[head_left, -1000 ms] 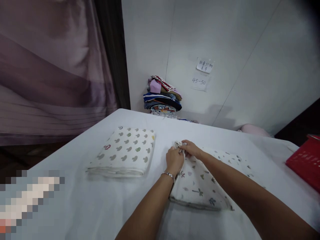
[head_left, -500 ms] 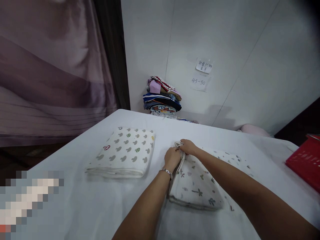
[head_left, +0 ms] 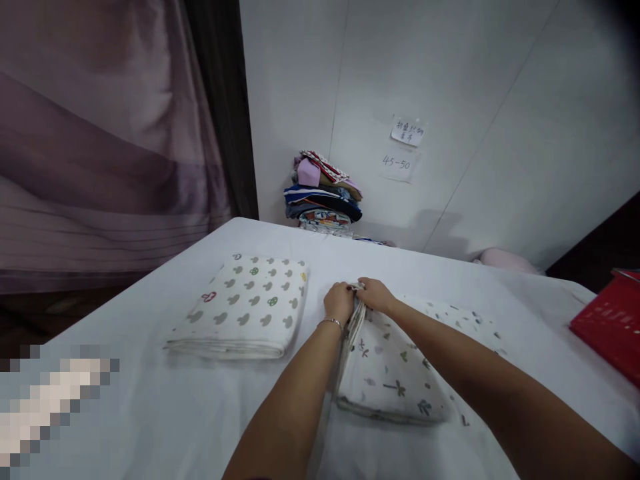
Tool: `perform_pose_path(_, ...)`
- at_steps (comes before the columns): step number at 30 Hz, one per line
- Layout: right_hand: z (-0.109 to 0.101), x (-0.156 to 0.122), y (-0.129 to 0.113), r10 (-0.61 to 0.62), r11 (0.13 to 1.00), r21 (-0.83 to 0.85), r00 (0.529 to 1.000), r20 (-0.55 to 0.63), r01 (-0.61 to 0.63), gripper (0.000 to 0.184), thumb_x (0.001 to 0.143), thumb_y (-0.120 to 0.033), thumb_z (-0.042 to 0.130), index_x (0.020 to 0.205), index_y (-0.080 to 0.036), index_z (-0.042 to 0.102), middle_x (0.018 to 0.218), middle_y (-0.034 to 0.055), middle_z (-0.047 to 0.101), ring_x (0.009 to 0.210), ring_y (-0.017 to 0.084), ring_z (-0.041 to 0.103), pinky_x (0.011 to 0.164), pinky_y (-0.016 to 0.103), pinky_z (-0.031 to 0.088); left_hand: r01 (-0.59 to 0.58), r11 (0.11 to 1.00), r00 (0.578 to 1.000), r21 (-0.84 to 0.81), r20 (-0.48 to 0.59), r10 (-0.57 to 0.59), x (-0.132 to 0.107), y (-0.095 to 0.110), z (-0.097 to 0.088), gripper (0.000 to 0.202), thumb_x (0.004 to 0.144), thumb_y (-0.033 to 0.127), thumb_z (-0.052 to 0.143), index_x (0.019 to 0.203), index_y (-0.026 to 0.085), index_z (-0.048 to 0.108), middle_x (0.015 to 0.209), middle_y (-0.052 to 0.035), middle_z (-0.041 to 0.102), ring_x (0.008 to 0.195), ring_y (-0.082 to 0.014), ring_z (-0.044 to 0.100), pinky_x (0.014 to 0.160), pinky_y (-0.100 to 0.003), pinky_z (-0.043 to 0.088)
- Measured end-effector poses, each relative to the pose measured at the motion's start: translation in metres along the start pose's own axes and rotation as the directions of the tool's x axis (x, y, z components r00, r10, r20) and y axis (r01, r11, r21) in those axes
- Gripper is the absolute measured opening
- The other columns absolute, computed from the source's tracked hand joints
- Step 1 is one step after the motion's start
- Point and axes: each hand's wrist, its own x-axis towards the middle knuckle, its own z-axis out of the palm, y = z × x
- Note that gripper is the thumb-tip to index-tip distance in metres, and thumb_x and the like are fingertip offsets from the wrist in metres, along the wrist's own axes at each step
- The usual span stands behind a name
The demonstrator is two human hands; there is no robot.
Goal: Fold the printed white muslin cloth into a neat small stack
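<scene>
A white cloth with small plant prints (head_left: 395,377) lies partly folded on the white table (head_left: 150,413). My left hand (head_left: 339,301) and my right hand (head_left: 376,295) meet at its far corner, both closed in a pinch on the cloth's stacked edges. A thin bracelet sits on my left wrist. To the left lies a neatly folded white cloth with grey mouse-head prints (head_left: 247,307), apart from my hands.
A stack of colourful folded clothes (head_left: 324,195) stands against the white wall at the table's far edge. A red basket (head_left: 607,323) sits at the right edge. Two paper notes (head_left: 403,147) hang on the wall. A purple curtain (head_left: 100,133) fills the left.
My hands have shifted slightly left and away with the cloth's corner, drawing its left edge straighter. The folded mouse-print cloth has not moved.
</scene>
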Motion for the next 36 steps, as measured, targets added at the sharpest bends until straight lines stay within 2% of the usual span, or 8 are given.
perform_pose_path(5,0.004,0.004,0.007,0.020,0.997,0.080,1.000,-0.022,-0.018,0.039,0.072,-0.018,0.049,0.109,-0.015,0.060,0.082,0.0056,0.066,0.074,0.017,0.057,0.062,0.022,0.037,-0.020,0.999,0.999,-0.033,-0.029,0.019,0.006,-0.001,0.000,0.017,0.083,0.024,0.049,0.094,0.022,0.061,0.100,-0.0034,0.061,0.092,-0.0155,0.056,0.074,-0.025,0.039)
perform_pose_path(9,0.006,0.004,0.011,0.021,0.988,0.155,0.999,-0.033,-0.016,0.044,0.072,-0.018,0.049,0.115,-0.014,0.059,0.080,0.0042,0.065,0.071,0.017,0.057,0.063,0.023,0.038,-0.052,0.997,0.998,-0.054,-0.029,0.050,0.003,-0.001,-0.001,0.016,0.083,0.023,0.050,0.097,0.023,0.058,0.100,-0.0021,0.060,0.091,-0.0138,0.056,0.074,-0.023,0.039)
perform_pose_path(14,0.009,0.003,0.016,0.045,0.969,0.244,0.998,-0.048,-0.032,0.050,0.072,-0.018,0.050,0.122,-0.013,0.054,0.079,0.0033,0.065,0.071,0.016,0.056,0.063,0.023,0.041,-0.108,0.992,0.994,-0.067,-0.022,0.107,0.000,-0.001,-0.004,0.012,0.084,0.022,0.050,0.092,0.023,0.059,0.098,-0.0007,0.059,0.091,-0.0126,0.055,0.074,-0.022,0.038)
perform_pose_path(19,0.012,0.002,0.019,0.072,0.946,0.321,0.996,-0.048,-0.053,0.051,0.073,-0.018,0.050,0.124,-0.014,0.053,0.076,0.0022,0.064,0.067,0.015,0.056,0.061,0.023,0.042,-0.180,0.983,0.984,-0.041,0.001,0.180,-0.003,-0.001,-0.003,0.015,0.086,0.023,0.047,0.090,0.025,0.062,0.096,-0.0002,0.059,0.090,-0.0122,0.054,0.073,-0.022,0.038)
perform_pose_path(22,0.013,0.002,0.020,0.081,0.932,0.358,0.996,-0.044,-0.060,0.052,0.072,-0.018,0.052,0.124,-0.015,0.053,0.074,0.0015,0.063,0.064,0.014,0.055,0.060,0.022,0.042,-0.169,0.986,0.985,-0.017,0.026,0.169,-0.001,0.000,-0.004,0.018,0.087,0.024,0.046,0.088,0.024,0.064,0.093,-0.0009,0.059,0.090,-0.0125,0.054,0.073,-0.022,0.038)
perform_pose_path(30,0.015,0.003,0.021,0.092,0.895,0.440,0.995,-0.024,-0.072,0.053,0.071,-0.016,0.051,0.123,-0.015,0.053,0.067,-0.0008,0.060,0.056,0.011,0.052,0.054,0.020,0.041,-0.149,0.989,0.989,-0.012,-0.018,0.149,0.010,0.001,-0.006,0.016,0.085,0.023,0.047,0.094,0.023,0.061,0.100,-0.0014,0.058,0.092,-0.0134,0.054,0.074,-0.023,0.038)
perform_pose_path(36,0.015,0.001,0.023,0.061,0.860,0.507,0.998,-0.003,-0.051,0.055,0.071,-0.015,0.050,0.126,-0.015,0.050,0.064,-0.0032,0.055,0.049,0.009,0.047,0.048,0.019,0.039,-0.225,0.974,0.974,0.007,-0.016,0.225,0.012,0.002,-0.005,0.016,0.085,0.022,0.047,0.092,0.025,0.061,0.096,-0.0012,0.058,0.091,-0.0140,0.053,0.073,-0.023,0.038)
